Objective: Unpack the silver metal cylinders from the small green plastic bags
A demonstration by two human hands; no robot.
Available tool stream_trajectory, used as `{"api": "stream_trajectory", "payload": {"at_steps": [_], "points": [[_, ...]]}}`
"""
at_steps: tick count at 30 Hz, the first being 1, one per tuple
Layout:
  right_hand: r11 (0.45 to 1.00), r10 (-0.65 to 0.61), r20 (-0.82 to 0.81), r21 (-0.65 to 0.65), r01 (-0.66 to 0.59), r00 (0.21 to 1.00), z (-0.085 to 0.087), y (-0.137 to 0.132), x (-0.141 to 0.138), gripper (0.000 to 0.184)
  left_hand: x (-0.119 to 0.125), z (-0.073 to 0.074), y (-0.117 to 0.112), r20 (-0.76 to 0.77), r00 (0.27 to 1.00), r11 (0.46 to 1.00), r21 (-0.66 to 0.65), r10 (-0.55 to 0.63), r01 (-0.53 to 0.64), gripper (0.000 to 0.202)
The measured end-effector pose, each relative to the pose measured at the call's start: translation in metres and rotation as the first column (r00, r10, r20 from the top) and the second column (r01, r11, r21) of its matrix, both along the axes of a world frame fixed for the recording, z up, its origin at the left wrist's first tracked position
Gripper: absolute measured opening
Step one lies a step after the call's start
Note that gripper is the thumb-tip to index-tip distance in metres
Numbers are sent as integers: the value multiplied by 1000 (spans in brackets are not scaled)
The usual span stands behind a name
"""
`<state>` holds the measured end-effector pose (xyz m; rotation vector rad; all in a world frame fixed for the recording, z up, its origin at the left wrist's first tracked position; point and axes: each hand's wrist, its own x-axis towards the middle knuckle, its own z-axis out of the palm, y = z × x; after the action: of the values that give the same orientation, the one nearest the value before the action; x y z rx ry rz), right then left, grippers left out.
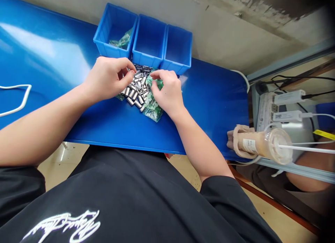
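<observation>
A heap of small silver metal pieces (134, 91) lies on the blue table, mixed with green-tinted clear plastic bags (154, 108). My left hand (108, 77) is over the heap's left side, thumb and forefinger pinched together; whatever may be between the tips is too small to make out. At the heap's right edge is my right hand (169, 91), bent over the green bags. Its thumb and forefinger are apart, with green plastic showing between them, and no held piece is visible.
Three blue bins stand behind the heap: the left bin (104, 44) contains green plastic bags, beside the middle bin (148, 54) and right bin (176, 66). A drink cup (251, 143) in a cardboard holder is at the right edge, near plugged-in chargers (287, 116). A white cable (24, 100) lies left.
</observation>
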<state>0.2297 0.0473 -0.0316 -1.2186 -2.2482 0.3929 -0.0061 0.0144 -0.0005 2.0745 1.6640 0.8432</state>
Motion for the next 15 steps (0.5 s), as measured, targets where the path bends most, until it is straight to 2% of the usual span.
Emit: {"api": "stream_trajectory", "payload": {"at_steps": [6, 10, 15], "points": [[999, 38, 46, 12, -38, 998, -9, 5, 2, 27, 8, 6, -7, -69, 997, 999, 31, -26, 29, 69], [998, 31, 34, -55, -29, 999, -5, 5, 3, 22, 9, 7, -9, -68, 997, 998, 43, -47, 50, 57], [991, 14, -43, -133, -19, 999, 5, 0, 0, 27, 9, 5, -7, -29, 997, 996, 47, -72, 73, 44]]}}
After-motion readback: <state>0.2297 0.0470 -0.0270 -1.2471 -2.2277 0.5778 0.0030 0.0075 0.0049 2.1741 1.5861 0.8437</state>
